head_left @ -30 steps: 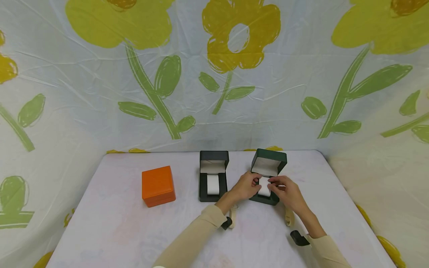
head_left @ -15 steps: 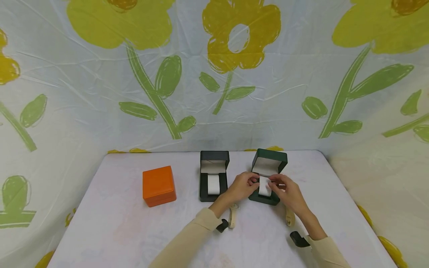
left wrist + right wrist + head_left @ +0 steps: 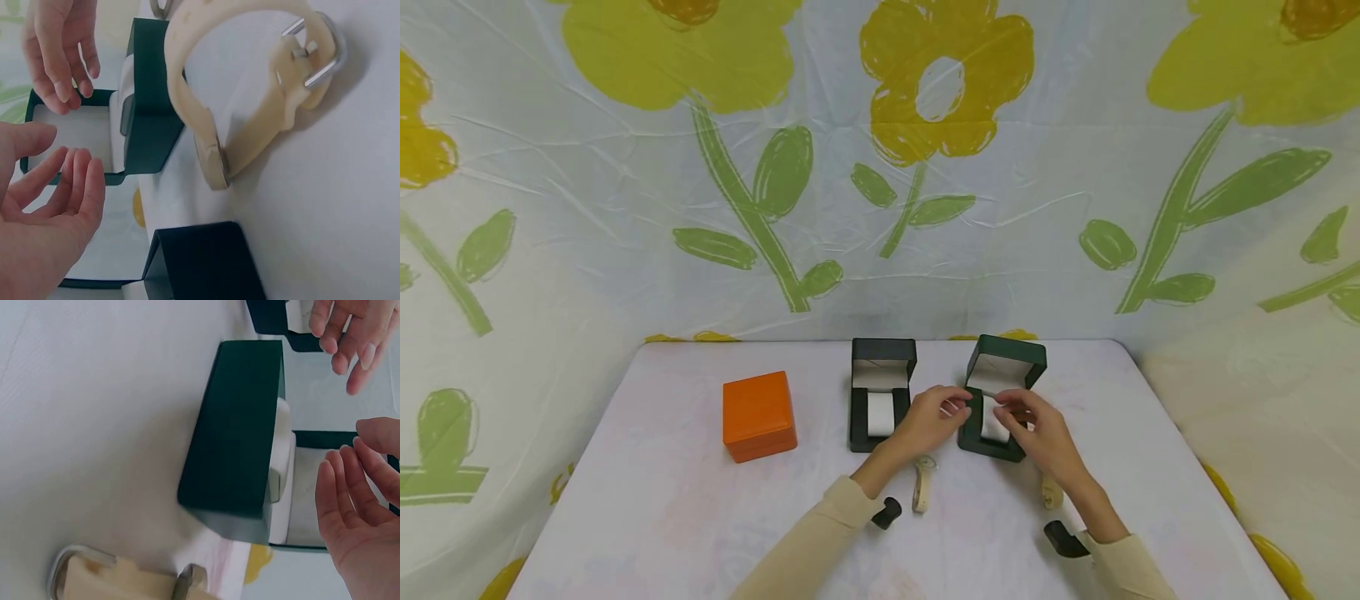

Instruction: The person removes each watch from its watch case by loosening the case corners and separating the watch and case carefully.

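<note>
- Across the table [image 3: 670,525] before you, the green box [image 3: 234,431] stands on the right with its lid [image 3: 1011,350] raised on the far side; the dark box [image 3: 858,425] stands just left of it.
- From the right, your right hand [image 3: 1045,437] hovers over the green box, the nearer of the two to the white cushion [image 3: 995,429]. Its fingers curve loosely, thumb tip close to the index tip, with nothing visible between them.
- At the green box's left side, your left hand [image 3: 928,421] has thumb and fingers spread apart, holding nothing.
- Between your hands, the white cushion sits inside the green box, its long axis running away from you toward the lid. Judge your grip by that line: each hand faces one long side. The wrist views show fingertips apart from it.
- Nearest you lie the watch [image 3: 922,490], between your forearms, and a cream strap [image 3: 1051,493], partly hidden below your right hand.
</note>
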`<state>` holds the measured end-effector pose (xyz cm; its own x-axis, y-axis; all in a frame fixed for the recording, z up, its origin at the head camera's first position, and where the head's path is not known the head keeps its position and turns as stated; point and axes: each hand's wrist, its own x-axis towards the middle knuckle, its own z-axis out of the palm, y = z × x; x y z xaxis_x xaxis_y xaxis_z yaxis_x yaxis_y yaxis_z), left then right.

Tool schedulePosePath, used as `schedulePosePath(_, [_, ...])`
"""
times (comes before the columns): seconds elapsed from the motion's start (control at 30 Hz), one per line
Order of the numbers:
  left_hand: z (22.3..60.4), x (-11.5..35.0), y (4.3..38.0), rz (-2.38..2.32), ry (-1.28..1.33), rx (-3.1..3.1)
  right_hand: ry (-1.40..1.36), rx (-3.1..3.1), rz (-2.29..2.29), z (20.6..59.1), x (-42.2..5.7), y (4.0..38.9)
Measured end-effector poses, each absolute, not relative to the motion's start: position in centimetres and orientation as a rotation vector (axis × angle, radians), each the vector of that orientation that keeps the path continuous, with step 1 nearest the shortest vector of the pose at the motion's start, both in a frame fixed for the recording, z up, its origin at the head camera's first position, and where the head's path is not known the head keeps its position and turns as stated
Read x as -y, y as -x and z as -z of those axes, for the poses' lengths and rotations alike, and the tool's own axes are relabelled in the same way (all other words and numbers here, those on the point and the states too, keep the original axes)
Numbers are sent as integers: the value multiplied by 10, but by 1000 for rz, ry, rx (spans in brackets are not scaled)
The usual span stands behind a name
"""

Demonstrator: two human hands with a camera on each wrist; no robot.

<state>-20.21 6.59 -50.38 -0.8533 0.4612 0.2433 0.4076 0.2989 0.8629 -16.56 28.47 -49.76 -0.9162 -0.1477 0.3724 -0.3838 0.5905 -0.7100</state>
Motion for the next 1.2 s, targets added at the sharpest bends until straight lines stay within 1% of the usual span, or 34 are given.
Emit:
schedulePosePath(0.4, [499,-48,195,-1686,-810,-2486,-555,2467,-1320,496,-270,166])
schedulePosePath(0.83, [495,-24,184,-1723,-732,-2514,-523,2456,-1399,487,-252,162])
schedulePosePath(1.2, [488,-3,175,-1810,-728,-2475,-534,2457,-1413,481,-233,162])
